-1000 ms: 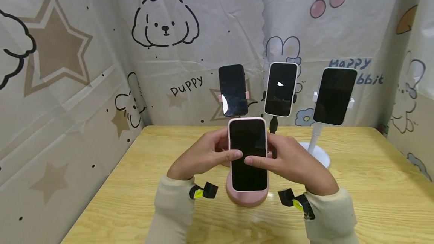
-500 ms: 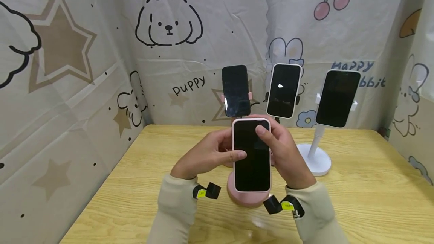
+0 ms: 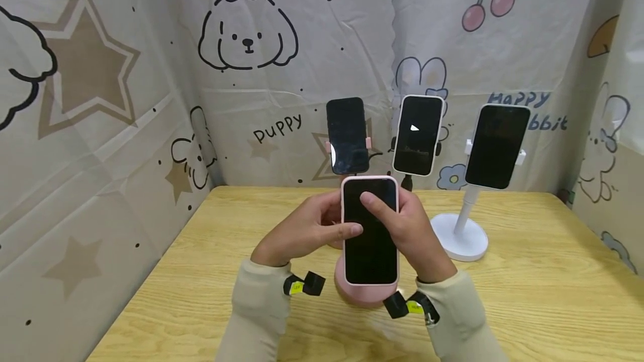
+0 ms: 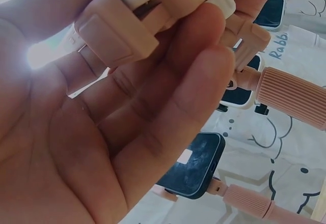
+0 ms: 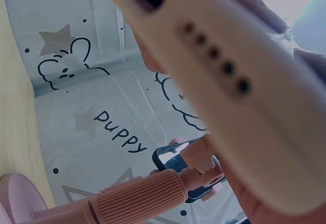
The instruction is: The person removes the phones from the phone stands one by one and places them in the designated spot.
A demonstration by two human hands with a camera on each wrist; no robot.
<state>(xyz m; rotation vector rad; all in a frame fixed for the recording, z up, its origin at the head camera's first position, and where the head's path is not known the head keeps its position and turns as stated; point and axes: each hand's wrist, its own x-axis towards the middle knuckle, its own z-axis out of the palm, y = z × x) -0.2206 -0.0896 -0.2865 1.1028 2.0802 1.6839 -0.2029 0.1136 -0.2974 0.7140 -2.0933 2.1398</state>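
Observation:
A phone in a pale pink case [image 3: 369, 261] stands upright, its dark screen towards me, above the round pink base [image 3: 364, 296] of a phone stand. My left hand [image 3: 302, 230] grips its left side, thumb on the screen and fingers behind. From the right, my right hand [image 3: 415, 233] holds it with the thumb lying across the upper screen; its other fingers are mostly hidden. In the left wrist view, curled fingers surround the pink holder clamp [image 4: 114, 35]. The right wrist view shows the case's bottom edge with its port, close above the ribbed pink post [image 5: 142, 198].
Behind stand a black phone [image 3: 347, 136] in a pink holder, a white-edged phone [image 3: 418, 136] in a black one, and another phone [image 3: 498, 147] on a white stand [image 3: 460, 250]. A printed cloth [image 3: 251, 88] hangs around the wooden table [image 3: 191, 295].
My right hand first shifted up along the phone, its thumb rising from mid-screen to the upper right. The thumb then slid left, and the right wrist swung inward. My left hand kept its hold.

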